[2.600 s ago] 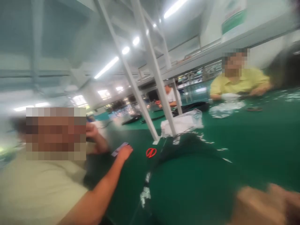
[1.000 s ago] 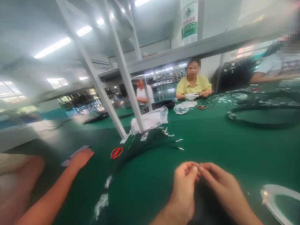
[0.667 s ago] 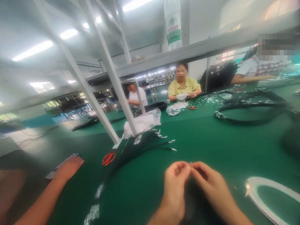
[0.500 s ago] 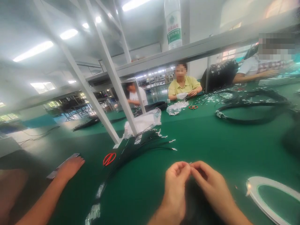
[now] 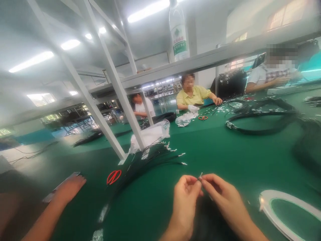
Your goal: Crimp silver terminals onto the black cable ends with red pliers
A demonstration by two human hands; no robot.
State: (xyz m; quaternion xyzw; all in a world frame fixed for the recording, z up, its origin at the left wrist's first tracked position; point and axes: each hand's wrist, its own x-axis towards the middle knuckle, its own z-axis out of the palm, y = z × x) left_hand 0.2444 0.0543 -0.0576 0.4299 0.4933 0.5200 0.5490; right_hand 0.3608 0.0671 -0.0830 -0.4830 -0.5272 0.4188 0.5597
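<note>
In the head view my left hand (image 5: pixel 186 197) and my right hand (image 5: pixel 224 195) meet at their fingertips over the green table, low and right of centre. Between them a small cable end (image 5: pixel 201 175) with a light, silvery tip sticks up. The left thumb and forefinger pinch it, and the right fingertips close on it from the other side. Its lower part is hidden by my fingers. Nearby to the left, a bundle of black cables (image 5: pixel 140 174) with pale tips lies on the table.
Red-handled scissors (image 5: pixel 114 177) lie left of the bundle. A neighbour's hand (image 5: pixel 71 189) rests on a flat phone-like object. A white ring-shaped coil (image 5: pixel 267 197) sits at right. Metal rack posts (image 5: pixel 121 83) rise ahead, beside a plastic bag (image 5: pixel 152 134). Several people sit beyond.
The cable end's tip now stands out above my fingertips, which have parted slightly. The view has shifted a little. Across the table, the person in yellow has stretched out one arm.
</note>
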